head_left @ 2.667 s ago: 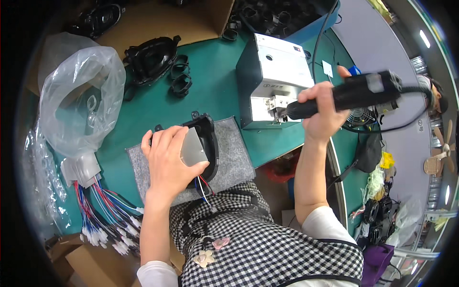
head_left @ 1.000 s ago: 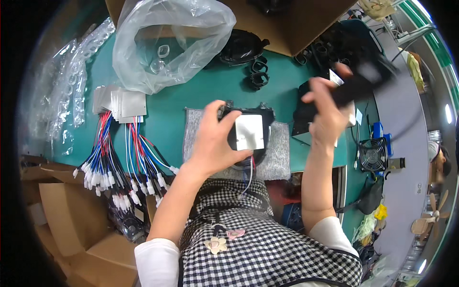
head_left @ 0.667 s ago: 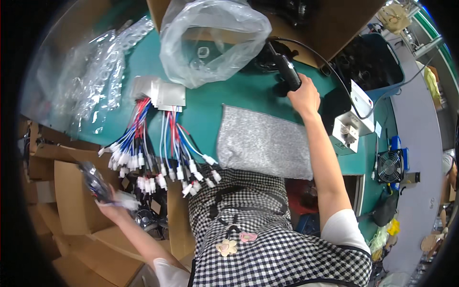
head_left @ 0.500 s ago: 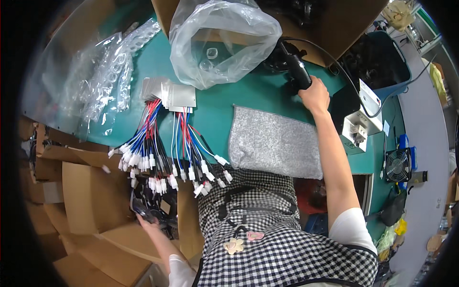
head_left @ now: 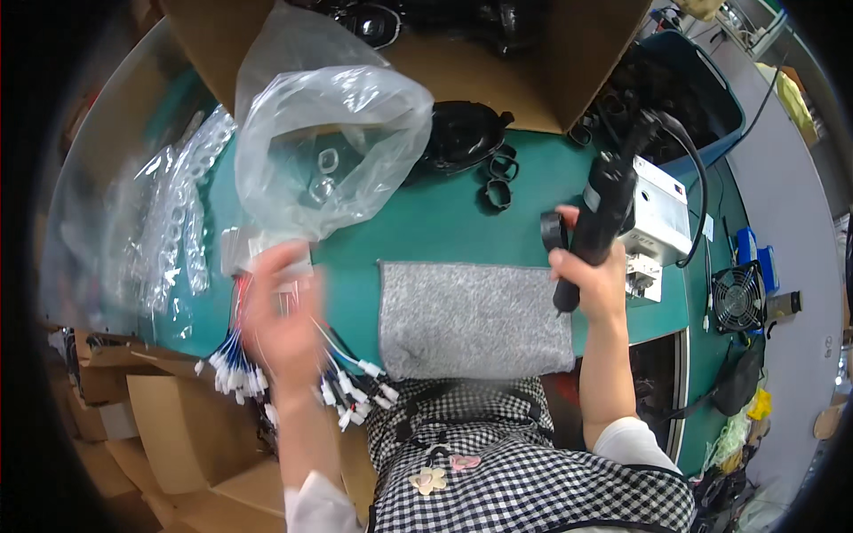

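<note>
My right hand (head_left: 602, 277) is closed round a black corded electric screwdriver (head_left: 606, 209), held tilted above the green bench at the right of a grey cloth. A small black ring-shaped part (head_left: 554, 231) sits at the fingers of the same hand. My left hand (head_left: 283, 311), smeared by motion, passes over a row of flat silver plates (head_left: 240, 250) with bundled coloured wires. White connectors (head_left: 238, 380) end these wires, hanging over the bench's front edge. Whether the left fingers hold anything cannot be made out.
The grey cloth (head_left: 475, 320) lies at the front of the bench. Behind are an opened clear plastic bag (head_left: 391, 98), a cardboard box (head_left: 582, 44), black rings (head_left: 498, 194) and a black moulded part (head_left: 466, 133). At right stand a white power unit (head_left: 662, 209) and a blue bin (head_left: 724, 98).
My left hand has come up from the carton at lower left to the wired plates. My right hand has brought the screwdriver nearer, and a black ring now shows at its fingers. The view has shifted.
</note>
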